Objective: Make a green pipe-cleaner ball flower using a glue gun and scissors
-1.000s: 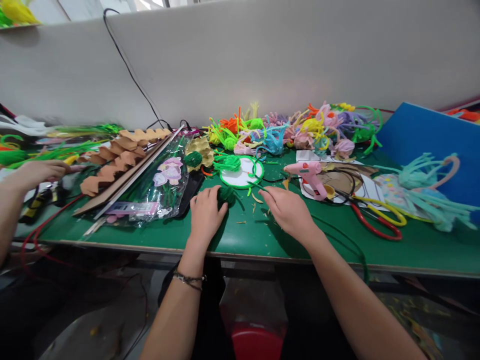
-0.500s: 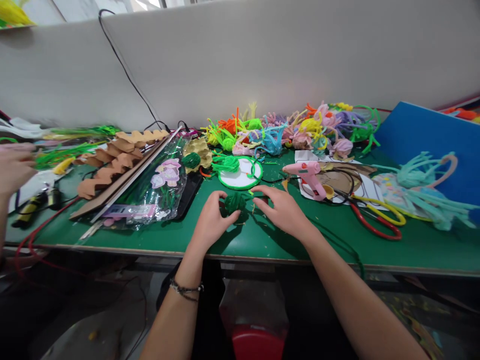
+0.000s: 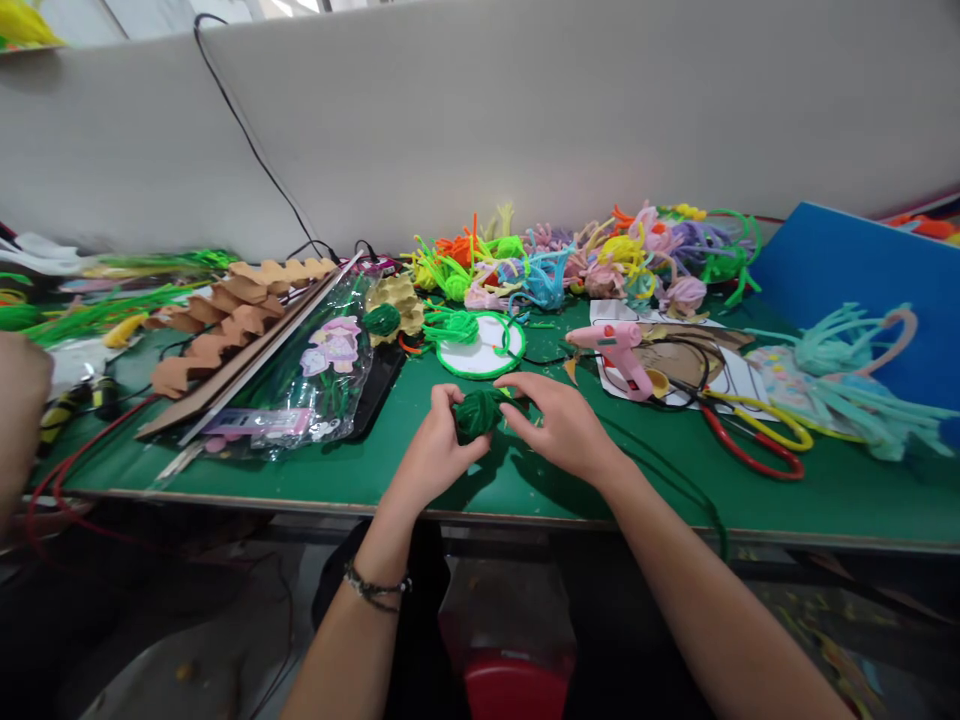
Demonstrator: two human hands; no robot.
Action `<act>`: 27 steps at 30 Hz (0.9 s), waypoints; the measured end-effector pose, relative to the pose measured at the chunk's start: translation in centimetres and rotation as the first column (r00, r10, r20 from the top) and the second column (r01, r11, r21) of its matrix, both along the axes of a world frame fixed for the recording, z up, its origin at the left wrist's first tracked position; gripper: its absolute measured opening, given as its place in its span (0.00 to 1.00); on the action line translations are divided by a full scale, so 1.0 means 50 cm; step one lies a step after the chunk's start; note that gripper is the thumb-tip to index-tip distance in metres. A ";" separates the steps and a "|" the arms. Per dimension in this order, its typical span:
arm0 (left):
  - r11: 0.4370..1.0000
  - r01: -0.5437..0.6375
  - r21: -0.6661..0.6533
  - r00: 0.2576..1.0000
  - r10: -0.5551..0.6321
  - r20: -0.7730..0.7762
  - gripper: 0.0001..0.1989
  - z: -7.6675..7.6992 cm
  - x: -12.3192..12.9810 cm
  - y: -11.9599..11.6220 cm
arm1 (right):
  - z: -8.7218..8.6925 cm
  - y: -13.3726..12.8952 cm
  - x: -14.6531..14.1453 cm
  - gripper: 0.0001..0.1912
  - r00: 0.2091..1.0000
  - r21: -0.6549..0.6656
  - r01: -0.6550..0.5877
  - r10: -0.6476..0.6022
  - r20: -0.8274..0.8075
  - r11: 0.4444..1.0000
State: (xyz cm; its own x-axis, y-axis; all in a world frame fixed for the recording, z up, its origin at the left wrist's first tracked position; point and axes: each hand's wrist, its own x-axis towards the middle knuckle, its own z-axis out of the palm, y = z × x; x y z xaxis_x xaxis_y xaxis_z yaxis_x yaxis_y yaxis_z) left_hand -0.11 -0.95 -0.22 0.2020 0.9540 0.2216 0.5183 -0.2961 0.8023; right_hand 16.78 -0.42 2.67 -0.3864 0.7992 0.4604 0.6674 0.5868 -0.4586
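My left hand point(image 3: 431, 455) is closed round a fuzzy dark green ball point(image 3: 476, 414) wound from chenille stem, holding it just above the green table. At the ball's right side, my right hand point(image 3: 562, 425) has thumb and forefinger pinched on a dark green chenille strand; the exact grip is partly hidden by the fingers. A long dark green strand point(image 3: 705, 500) runs off to the right and over the table's front edge. Just behind the hands lies a white disc point(image 3: 491, 345) with a green rim, and a bright green chenille piece point(image 3: 452, 328) rests on its left part.
A pink glue gun point(image 3: 616, 350) and red-and-yellow-handled scissors point(image 3: 757, 435) lie right. Colourful chenille pieces point(image 3: 547, 280) line the back. A plastic bag point(image 3: 330, 390) and brown scalloped strips point(image 3: 225, 330) lie left. Another person's hand point(image 3: 22, 400) is at far left.
The green ball has turned and risen slightly in my left hand. My right hand has moved left, its fingers now against the ball's side. The other person's hand has shifted down and left.
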 end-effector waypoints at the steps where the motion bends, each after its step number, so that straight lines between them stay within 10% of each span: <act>1: 1.000 0.009 -0.001 1.000 -0.009 0.008 0.21 0.002 0.001 -0.002 | 0.002 0.000 0.000 0.12 1.000 0.010 -0.005 0.005 -0.018 1.000; 5: 0.995 0.096 -0.006 0.990 -0.095 0.102 0.30 0.013 0.012 -0.009 | 0.007 0.000 0.001 0.10 0.997 0.031 -0.060 0.061 -0.042 0.998; 9: 0.985 0.170 0.033 0.964 -0.173 0.202 0.15 0.019 0.026 -0.010 | 0.002 0.001 -0.004 0.09 0.991 0.045 -0.134 0.134 0.002 0.990; 18: 0.992 0.120 -0.051 0.931 -0.095 0.352 0.13 0.021 0.027 -0.002 | -0.003 0.006 -0.008 0.09 0.962 0.136 -0.192 0.213 -0.169 0.972; 27: 0.907 0.278 -0.316 0.747 0.002 0.665 0.17 0.023 0.006 -0.003 | -0.011 -0.002 -0.008 0.13 0.987 0.249 -0.154 0.138 0.082 0.956</act>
